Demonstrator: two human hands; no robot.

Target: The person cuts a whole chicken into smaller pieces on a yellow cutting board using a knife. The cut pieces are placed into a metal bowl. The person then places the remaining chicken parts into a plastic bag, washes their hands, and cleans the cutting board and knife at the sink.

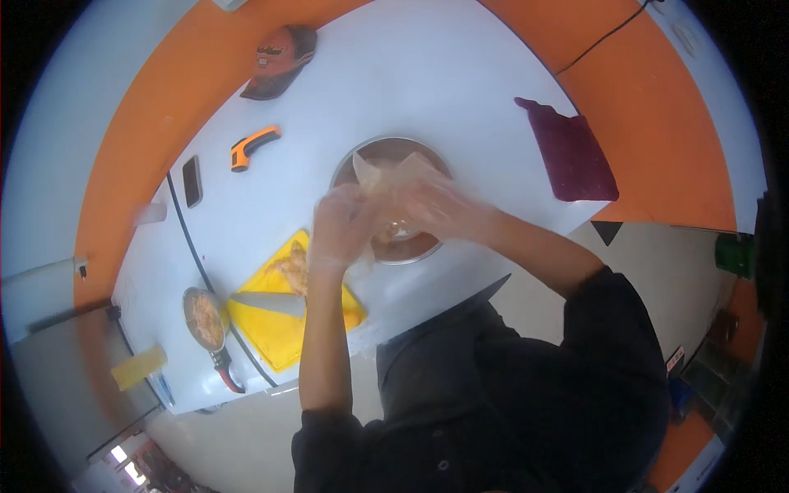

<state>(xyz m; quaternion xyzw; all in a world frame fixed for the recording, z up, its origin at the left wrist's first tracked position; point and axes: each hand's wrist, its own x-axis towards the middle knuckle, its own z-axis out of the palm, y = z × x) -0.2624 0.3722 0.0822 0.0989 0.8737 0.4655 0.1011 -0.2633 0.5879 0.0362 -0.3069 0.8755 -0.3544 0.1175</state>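
My left hand (345,225) and my right hand (431,206) are close together above a round metal bowl (425,251), both in clear, loose plastic gloves. Between them is thin, pale, translucent plastic (376,175); blur hides whether it is part of the gloves or a separate piece, and how the fingers close. The bowl holds brownish contents that I cannot make out. Beside my left forearm lies a yellow cutting board (265,336), partly covered by that arm. On it are pieces of what looks like raw meat (294,269) and a knife (268,302), its handle hidden.
A pan (206,320) of shredded food sits left of the board, near a dark cable (191,246). Farther off are a phone (192,182), an orange infrared thermometer (253,146) and a cap (283,58). A maroon cloth (573,154) lies at the right edge.
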